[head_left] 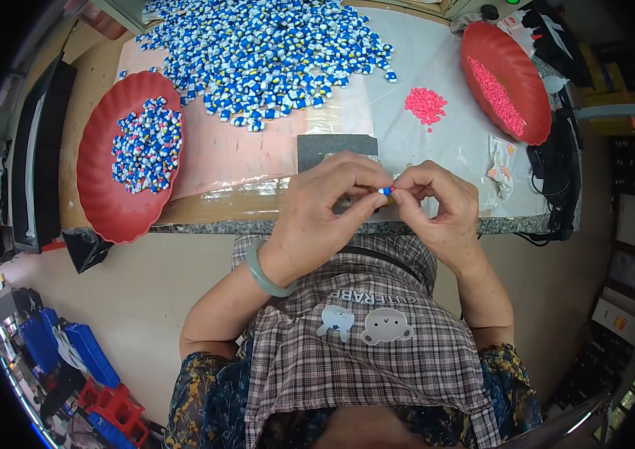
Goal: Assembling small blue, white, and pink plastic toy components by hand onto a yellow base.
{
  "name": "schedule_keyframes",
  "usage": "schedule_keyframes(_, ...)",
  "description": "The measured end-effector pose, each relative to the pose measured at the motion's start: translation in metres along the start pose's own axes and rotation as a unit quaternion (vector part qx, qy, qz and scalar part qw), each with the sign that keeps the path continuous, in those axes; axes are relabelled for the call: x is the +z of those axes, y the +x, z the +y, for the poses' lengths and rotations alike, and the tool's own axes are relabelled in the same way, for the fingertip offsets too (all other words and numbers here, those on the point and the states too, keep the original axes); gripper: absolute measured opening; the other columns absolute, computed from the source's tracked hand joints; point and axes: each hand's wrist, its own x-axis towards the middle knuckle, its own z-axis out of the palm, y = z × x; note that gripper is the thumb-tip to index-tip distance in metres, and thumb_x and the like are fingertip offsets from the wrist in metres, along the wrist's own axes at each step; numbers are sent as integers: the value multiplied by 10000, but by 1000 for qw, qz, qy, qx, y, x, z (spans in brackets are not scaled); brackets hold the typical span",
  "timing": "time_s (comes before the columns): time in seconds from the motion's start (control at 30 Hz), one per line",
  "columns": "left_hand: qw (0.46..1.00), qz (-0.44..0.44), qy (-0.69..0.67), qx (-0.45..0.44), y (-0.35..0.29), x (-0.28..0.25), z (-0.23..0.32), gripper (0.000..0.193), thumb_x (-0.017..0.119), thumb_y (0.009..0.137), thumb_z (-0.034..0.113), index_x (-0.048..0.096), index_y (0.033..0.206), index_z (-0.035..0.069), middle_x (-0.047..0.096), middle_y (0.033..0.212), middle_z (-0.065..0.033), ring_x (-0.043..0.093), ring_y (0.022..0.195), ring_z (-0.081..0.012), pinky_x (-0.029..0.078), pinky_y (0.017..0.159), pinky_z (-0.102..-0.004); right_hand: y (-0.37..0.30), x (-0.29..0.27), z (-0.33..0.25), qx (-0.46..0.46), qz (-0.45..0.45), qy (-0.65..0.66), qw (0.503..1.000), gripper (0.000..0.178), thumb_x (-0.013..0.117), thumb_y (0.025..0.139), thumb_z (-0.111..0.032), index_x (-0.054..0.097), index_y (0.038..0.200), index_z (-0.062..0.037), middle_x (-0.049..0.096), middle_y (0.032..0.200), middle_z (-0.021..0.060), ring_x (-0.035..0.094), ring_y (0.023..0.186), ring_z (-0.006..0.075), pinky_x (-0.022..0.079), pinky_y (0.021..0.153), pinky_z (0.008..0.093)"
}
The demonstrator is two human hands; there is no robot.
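Note:
My left hand is closed in a pinch on a small blue-and-white piece near the table's front edge. A trace of yellow shows by its fingertips. Meeting it from the right, my right hand pinches a tiny pink piece against the blue one; the fingertips hide most of both. Beyond my hands spreads a large heap of similar blue-and-white pieces. A small pile of pink pieces lies to the right of the heap. A dark grey flat pad sits just behind my left hand.
At the left, a red scalloped tray holds blue-and-white pieces with pink bits. Another red tray, with pink pieces, stands at the far right. A crumpled white wrapper and black cables lie near the right edge.

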Motion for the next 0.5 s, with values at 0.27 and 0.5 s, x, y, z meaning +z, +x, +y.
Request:
schedule_keyframes(0.27, 981, -8, 137, 134, 2, 0, -4, 161, 713, 832, -56, 713, 986, -12, 718, 1004, -144, 710, 872, -237, 574, 731, -299, 7, -12, 1, 205, -78, 243, 945, 174, 699, 902, 19, 559, 1003, -1, 655, 812, 46, 599, 654, 57, 479, 534, 198)
schedule_keyframes(0.5, 981, -17, 142, 131, 2, -9, 1, 159, 701, 836, -41, 695, 991, -6, 702, 995, -135, 696, 881, -267, 567, 738, -322, 5, -11, 8, 177, -88, 200, 960, 176, 705, 891, 17, 568, 999, -6, 642, 807, 40, 609, 701, 58, 487, 592, 199)
